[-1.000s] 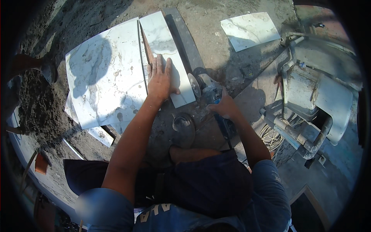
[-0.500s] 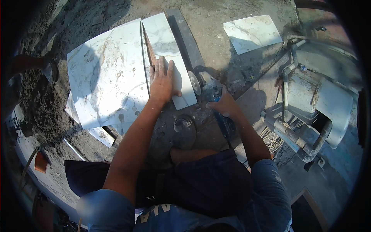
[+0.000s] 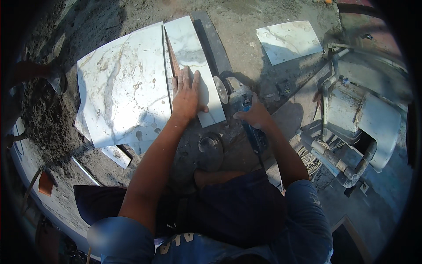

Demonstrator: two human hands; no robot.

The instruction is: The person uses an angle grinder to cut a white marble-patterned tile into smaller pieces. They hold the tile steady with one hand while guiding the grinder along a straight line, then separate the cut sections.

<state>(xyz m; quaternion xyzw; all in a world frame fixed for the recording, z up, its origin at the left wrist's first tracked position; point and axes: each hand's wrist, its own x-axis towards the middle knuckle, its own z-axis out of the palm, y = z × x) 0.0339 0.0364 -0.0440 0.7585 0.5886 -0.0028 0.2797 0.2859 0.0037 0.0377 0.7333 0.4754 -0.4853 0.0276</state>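
My left hand (image 3: 187, 97) lies flat, fingers stretched, on a narrow white marble-look tile (image 3: 184, 42). Its fingertips reach toward the gap beside a larger tile of the same pattern (image 3: 127, 83), which is spotted with dirt. In my right hand (image 3: 255, 114) is a blue angle grinder (image 3: 255, 137), gripped around its body. The grinder's disc (image 3: 221, 90) stands on edge at the narrow tile's right side; whether it touches the tile I cannot tell. A dark grey plank (image 3: 212, 42) lies along that side, partly under the tile.
A loose marble-look tile (image 3: 289, 42) lies at the far right. Pipes (image 3: 326, 105), a white basin-like piece (image 3: 382, 119) and coiled cable (image 3: 311, 159) are on the right. A round dusty object (image 3: 211, 149) sits near my leg. Another person's foot (image 3: 57, 81) is at the left.
The grinder's disc and head show more plainly now. Both hands keep their hold, and the whole view has shifted slightly.
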